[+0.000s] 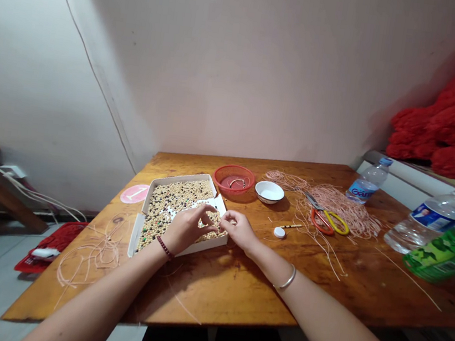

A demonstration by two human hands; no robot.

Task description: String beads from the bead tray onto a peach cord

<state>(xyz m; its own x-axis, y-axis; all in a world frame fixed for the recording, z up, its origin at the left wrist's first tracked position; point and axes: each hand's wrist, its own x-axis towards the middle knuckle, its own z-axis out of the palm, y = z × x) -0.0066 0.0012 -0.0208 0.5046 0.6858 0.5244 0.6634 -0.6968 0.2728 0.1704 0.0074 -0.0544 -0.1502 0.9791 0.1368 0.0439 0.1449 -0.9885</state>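
Both hands meet over the right side of a shallow white cardboard box [137,235], which holds many small beads [178,192], mostly beige with some dark and coloured ones. My left hand [191,224] curves above the beads, thumb and fingertips drawn together in a pinch. Close beside it, at the box's right wall, my right hand [237,229] is closed with thumb against forefinger. Whatever lies between the fingertips of either hand is too small to make out.
Behind the box stand a red plastic basket [225,184] with a beaded string inside and a white bowl [269,191]. Scissors [324,214] lie by heaped pink cord [352,206]. A white cap [279,232] is nearer. Bottles [430,219] line the right; loose cord [93,253] lies left.
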